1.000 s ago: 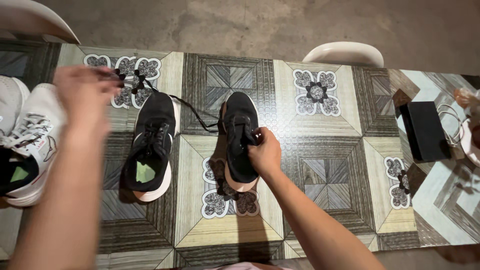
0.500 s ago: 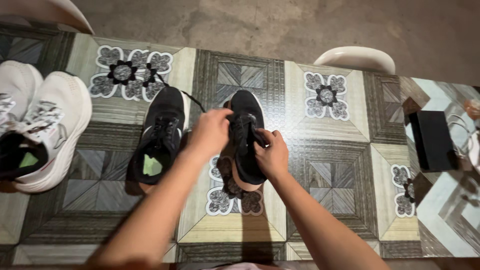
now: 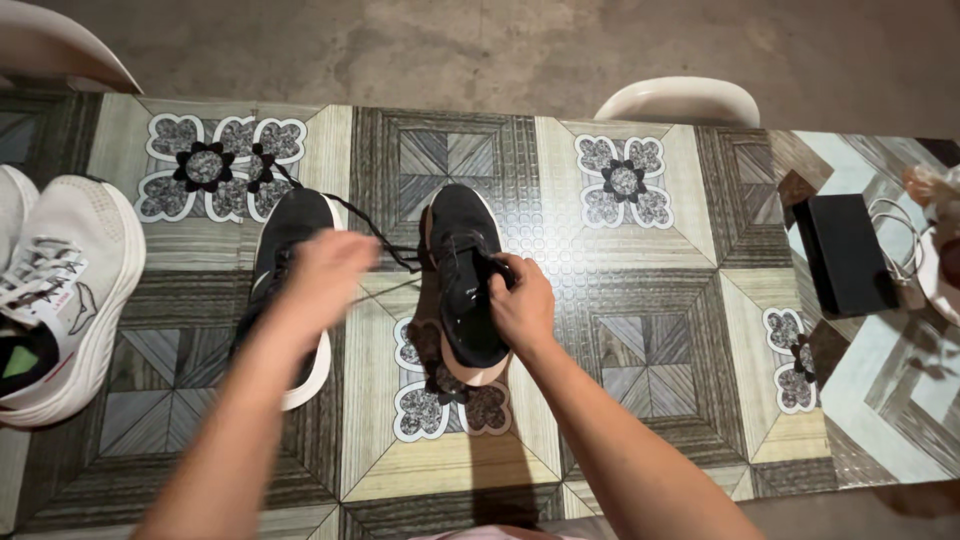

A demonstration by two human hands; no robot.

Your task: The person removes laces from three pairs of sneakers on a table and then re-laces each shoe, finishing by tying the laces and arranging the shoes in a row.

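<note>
Two black sneakers stand side by side on a patterned table (image 3: 640, 330), toes away from me. My right hand (image 3: 520, 305) grips the right black sneaker (image 3: 465, 280) at its tongue and eyelets. My left hand (image 3: 325, 275), blurred with motion, pulls a black shoelace (image 3: 385, 245) that runs from that sneaker out to the left. This hand hangs over the left black sneaker (image 3: 290, 225) and hides its middle. The lace's far end trails up toward the flower pattern at the back left.
A pair of white sneakers (image 3: 60, 290) lies at the table's left edge. A black box (image 3: 845, 255) and a white cable (image 3: 900, 240) sit at the right. Two white chair backs (image 3: 680, 100) show beyond the far edge, on a concrete floor.
My left hand came in from the far left to the right black sneaker, then drew back left with the lace. My right hand stayed on the sneaker.
</note>
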